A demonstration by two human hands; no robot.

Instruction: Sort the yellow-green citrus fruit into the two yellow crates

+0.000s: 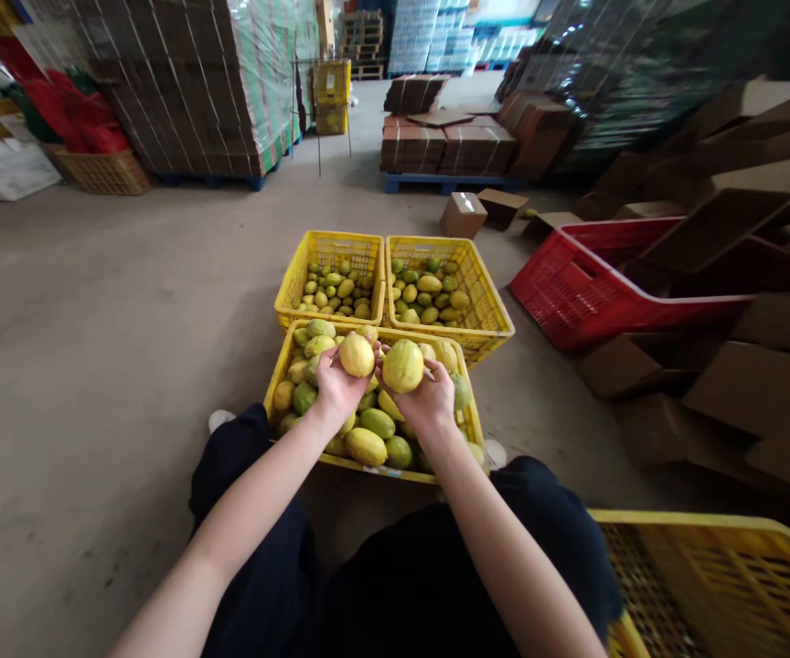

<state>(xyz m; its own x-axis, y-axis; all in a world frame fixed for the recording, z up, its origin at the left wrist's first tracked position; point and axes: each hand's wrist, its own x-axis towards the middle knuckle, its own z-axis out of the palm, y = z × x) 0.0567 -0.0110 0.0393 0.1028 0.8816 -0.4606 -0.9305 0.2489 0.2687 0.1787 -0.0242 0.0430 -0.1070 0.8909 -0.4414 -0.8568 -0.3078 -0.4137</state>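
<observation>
My left hand [340,384] is wrapped round a round-ended yellow fruit [356,355]. In my right hand [432,397] sits a larger yellow fruit with greenish streaks [402,366], cupped from below and the side. Both hands are close together above the front yellow crate [272,388], between my knees. Oval green and yellow fruits [368,447] fill that crate; their exact kind is unclear. Behind it stand a left rear yellow crate [285,288] and a right rear yellow crate [497,306], each holding similar fruits lower down. My palms are partly hidden by the fruits.
A red crate [573,283] with cardboard stands at right, beside piled cardboard boxes [765,393]. Another yellow crate [710,525] is by my right leg. Flattened cartons [450,146] lie on a blue pallet [422,183] ahead. Wrapped stacks [176,91] rise at back left.
</observation>
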